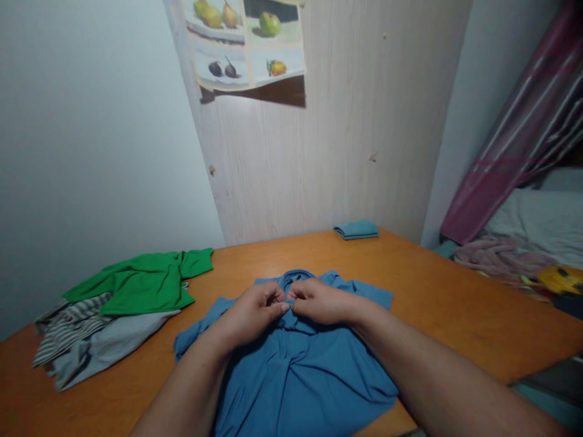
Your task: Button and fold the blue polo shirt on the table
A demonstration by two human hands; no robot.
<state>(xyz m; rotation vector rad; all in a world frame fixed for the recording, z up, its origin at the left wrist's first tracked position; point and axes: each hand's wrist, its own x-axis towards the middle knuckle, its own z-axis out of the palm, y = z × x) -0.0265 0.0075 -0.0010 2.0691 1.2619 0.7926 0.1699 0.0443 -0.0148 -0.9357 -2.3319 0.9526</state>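
Note:
A blue shirt (300,376) lies spread on the orange table in front of me, its collar toward the wall and its sleeves out to both sides. Just below the collar, my left hand (259,309) pinches the fabric between thumb and fingers. My right hand (321,300) is closed on the same spot from the other side, so the fingertips of both hands nearly meet. The cloth bunches and creases under them. What exactly lies between the fingertips, such as a button, is too small to make out.
On the left of the table (423,291), a green shirt (146,282) lies over striped clothing (77,328) and a grey garment (118,343). A folded blue-green cloth (357,230) rests near the wall. Beyond the right edge are a pink curtain (496,158) and bedding (542,218).

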